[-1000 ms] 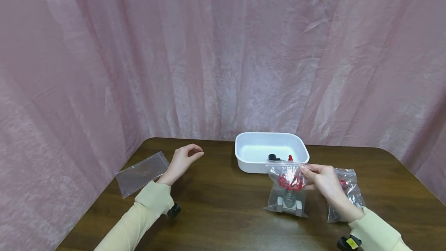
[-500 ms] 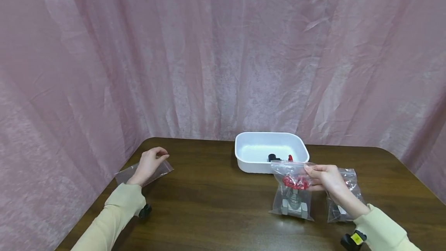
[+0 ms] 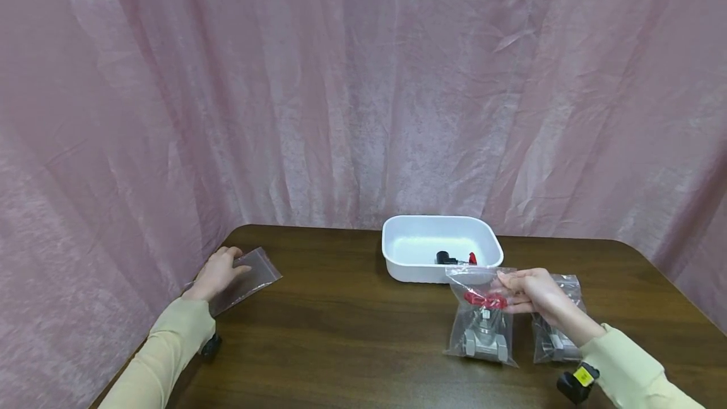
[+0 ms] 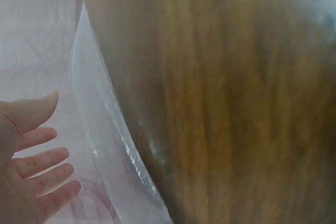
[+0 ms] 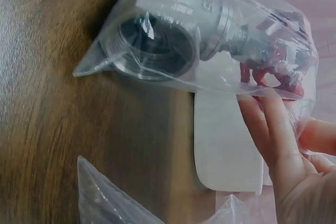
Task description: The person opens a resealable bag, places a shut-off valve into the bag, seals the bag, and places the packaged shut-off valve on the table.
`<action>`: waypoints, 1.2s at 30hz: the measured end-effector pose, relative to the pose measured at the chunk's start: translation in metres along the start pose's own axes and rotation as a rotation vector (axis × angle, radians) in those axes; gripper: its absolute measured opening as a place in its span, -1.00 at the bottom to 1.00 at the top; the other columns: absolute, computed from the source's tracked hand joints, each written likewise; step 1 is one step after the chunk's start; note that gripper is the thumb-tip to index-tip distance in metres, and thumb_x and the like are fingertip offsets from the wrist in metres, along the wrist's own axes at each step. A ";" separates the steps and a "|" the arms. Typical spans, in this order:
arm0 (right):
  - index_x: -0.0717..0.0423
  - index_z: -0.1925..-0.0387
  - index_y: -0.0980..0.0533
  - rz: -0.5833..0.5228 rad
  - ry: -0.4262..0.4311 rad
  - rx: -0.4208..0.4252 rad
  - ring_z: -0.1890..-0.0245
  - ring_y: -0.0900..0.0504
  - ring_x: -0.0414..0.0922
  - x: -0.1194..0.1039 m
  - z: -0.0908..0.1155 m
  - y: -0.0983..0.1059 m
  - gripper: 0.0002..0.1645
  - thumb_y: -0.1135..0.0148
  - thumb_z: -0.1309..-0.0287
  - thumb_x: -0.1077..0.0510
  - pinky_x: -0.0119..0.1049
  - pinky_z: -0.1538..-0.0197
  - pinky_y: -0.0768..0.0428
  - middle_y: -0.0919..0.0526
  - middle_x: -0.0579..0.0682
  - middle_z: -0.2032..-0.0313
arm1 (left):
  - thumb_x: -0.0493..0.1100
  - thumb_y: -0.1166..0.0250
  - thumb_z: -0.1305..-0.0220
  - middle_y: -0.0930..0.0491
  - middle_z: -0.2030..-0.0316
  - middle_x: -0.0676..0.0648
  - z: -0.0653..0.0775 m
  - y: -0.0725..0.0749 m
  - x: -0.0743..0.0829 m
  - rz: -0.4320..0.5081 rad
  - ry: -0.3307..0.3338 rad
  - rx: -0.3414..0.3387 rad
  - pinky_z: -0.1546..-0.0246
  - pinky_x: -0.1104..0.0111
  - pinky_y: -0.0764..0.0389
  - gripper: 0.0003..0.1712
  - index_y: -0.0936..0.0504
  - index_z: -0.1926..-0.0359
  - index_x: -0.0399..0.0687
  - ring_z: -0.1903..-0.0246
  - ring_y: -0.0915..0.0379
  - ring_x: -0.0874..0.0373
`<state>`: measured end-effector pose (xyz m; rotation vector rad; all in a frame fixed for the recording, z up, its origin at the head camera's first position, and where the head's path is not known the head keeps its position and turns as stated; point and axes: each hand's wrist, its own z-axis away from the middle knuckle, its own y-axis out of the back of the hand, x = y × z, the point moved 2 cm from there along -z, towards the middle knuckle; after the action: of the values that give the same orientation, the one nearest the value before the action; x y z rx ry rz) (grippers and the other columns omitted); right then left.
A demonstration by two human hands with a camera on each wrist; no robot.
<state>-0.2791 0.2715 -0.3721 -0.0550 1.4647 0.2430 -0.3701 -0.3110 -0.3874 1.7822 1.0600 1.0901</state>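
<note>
Head view: right hand (image 3: 531, 294) pinched the valve bag (image 3: 483, 315) high; left hand (image 3: 217, 274) was spread by the flat bag (image 3: 254, 276).
The valve bag hung upright in front of the tub (image 3: 403, 272), worktop (image 3: 352, 339) contact unclear; firm upper-edge grip seemed to suit its likely heavy valve (image 3: 485, 341), fingertip pinching the flat bag.

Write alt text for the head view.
A person's right hand pinches a clear bag containing a red-handled valve at a wooden table. The left hand is by a flat bag; a white tray sits farther back.
</note>
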 end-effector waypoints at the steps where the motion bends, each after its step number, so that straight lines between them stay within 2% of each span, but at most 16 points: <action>1: 0.59 0.15 -0.42 0.000 -0.005 -0.015 0.44 -0.63 -0.01 0.000 -0.001 0.000 -0.54 0.01 -0.30 0.14 -0.13 0.36 -0.57 -0.62 0.19 0.35 | -0.18 -0.33 -0.07 -0.42 0.26 -0.33 0.000 0.000 -0.002 -0.005 0.009 -0.011 0.25 -0.03 -0.38 -0.55 -0.45 0.15 -0.47 0.23 -0.35 -0.25; 5: 0.57 0.19 -0.45 -0.006 -0.021 -0.057 0.45 -0.63 -0.03 0.002 -0.003 0.003 -0.56 0.02 -0.31 0.14 -0.14 0.36 -0.57 -0.63 0.15 0.38 | -0.16 -0.35 -0.05 -0.41 0.27 -0.36 -0.001 0.000 -0.005 -0.021 0.033 -0.067 0.23 -0.04 -0.37 -0.49 -0.41 0.14 -0.53 0.22 -0.33 -0.29; 10: 0.57 0.20 -0.45 -0.024 -0.053 -0.086 0.43 -0.64 -0.01 0.002 -0.007 0.005 -0.57 0.05 -0.32 0.16 -0.14 0.34 -0.56 -0.63 0.15 0.40 | -0.14 -0.34 -0.07 -0.36 0.22 -0.43 0.001 -0.004 -0.010 -0.037 0.064 -0.176 0.18 -0.08 -0.34 -0.39 -0.34 0.07 -0.61 0.17 -0.28 -0.38; 13: 0.57 0.21 -0.46 -0.028 -0.069 -0.088 0.43 -0.64 0.00 0.002 -0.009 0.005 -0.58 0.04 -0.31 0.17 -0.14 0.34 -0.56 -0.63 0.15 0.42 | -0.17 -0.32 -0.09 -0.34 0.20 -0.46 0.003 -0.007 -0.015 -0.042 0.084 -0.207 0.17 -0.08 -0.34 -0.40 -0.32 0.05 -0.62 0.15 -0.27 -0.40; 18: 0.51 0.26 -0.50 -0.014 -0.082 -0.057 0.46 -0.64 -0.02 0.004 -0.012 0.005 -0.63 0.03 -0.30 0.19 -0.16 0.36 -0.57 -0.63 0.09 0.46 | -0.22 -0.32 -0.08 -0.34 0.19 -0.48 0.002 -0.008 -0.020 -0.027 0.096 -0.208 0.15 -0.06 -0.34 -0.40 -0.30 0.03 -0.62 0.15 -0.28 -0.39; 26: 0.48 0.29 -0.51 -0.002 -0.102 -0.045 0.49 -0.63 -0.06 0.007 -0.017 0.004 -0.66 0.04 -0.30 0.22 -0.16 0.37 -0.57 -0.61 0.06 0.50 | -0.27 -0.43 0.09 -0.30 0.15 -0.55 -0.005 -0.007 -0.018 -0.003 0.098 -0.173 0.13 -0.09 -0.31 -0.21 -0.19 -0.05 -0.61 0.13 -0.24 -0.44; 32: 0.47 0.30 -0.51 0.002 -0.124 -0.025 0.48 -0.62 -0.05 0.008 -0.019 0.002 -0.69 0.03 -0.28 0.24 -0.12 0.34 -0.57 -0.61 0.07 0.49 | -0.25 -0.46 0.13 -0.18 0.04 -0.55 -0.007 -0.006 -0.016 0.014 0.200 -0.187 0.16 -0.29 -0.19 -0.12 -0.16 -0.13 -0.54 0.02 -0.09 -0.49; 36: 0.41 0.34 -0.51 0.001 -0.144 -0.014 0.50 -0.62 -0.06 0.009 -0.021 0.002 -0.73 0.03 -0.28 0.25 -0.11 0.35 -0.57 -0.61 0.05 0.50 | -0.27 -0.49 0.20 -0.22 0.13 -0.54 -0.008 -0.006 -0.014 0.003 0.175 -0.157 0.18 -0.23 -0.27 -0.13 -0.20 -0.07 -0.59 0.10 -0.18 -0.48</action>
<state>-0.2989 0.2706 -0.3832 -0.0472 1.3199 0.2534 -0.3827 -0.3204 -0.3942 1.5880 1.0438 1.3134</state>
